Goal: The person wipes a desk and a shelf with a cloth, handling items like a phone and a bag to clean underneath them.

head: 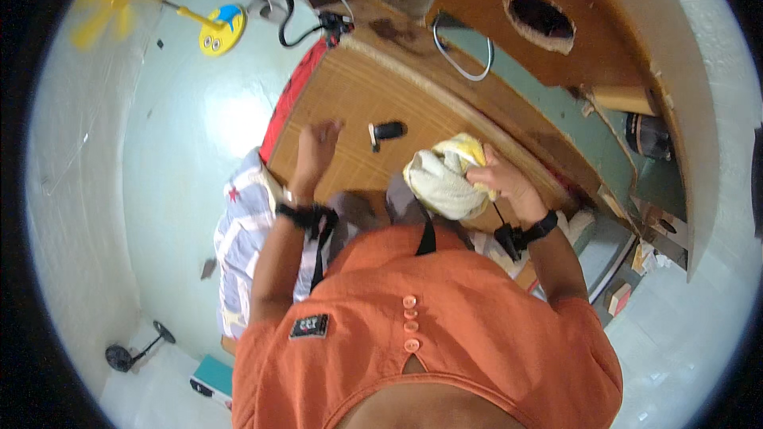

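Observation:
My right hand [503,176] grips a bunched white-and-yellow cloth [444,179], which looks like a towel, at the table's near right side. Part of the cloth hangs over my lap. Over the left part of the brown wooden tabletop [351,89] is my left hand [319,146], its fingers bent and slightly blurred. Nothing shows in it, but its inner side is hidden. Between the two hands lies a small black rounded object [390,130] with a pale strip at its left end; its exact kind is unclear.
Behind the table rises a wooden panel [477,12] with a round hole, a white cable loop [465,74] beside it. A dark container [647,136] stands at right. Red cloth [295,98] borders the table's left edge, near a star-patterned fabric [244,238]. A yellow fan [116,3] appears upper left.

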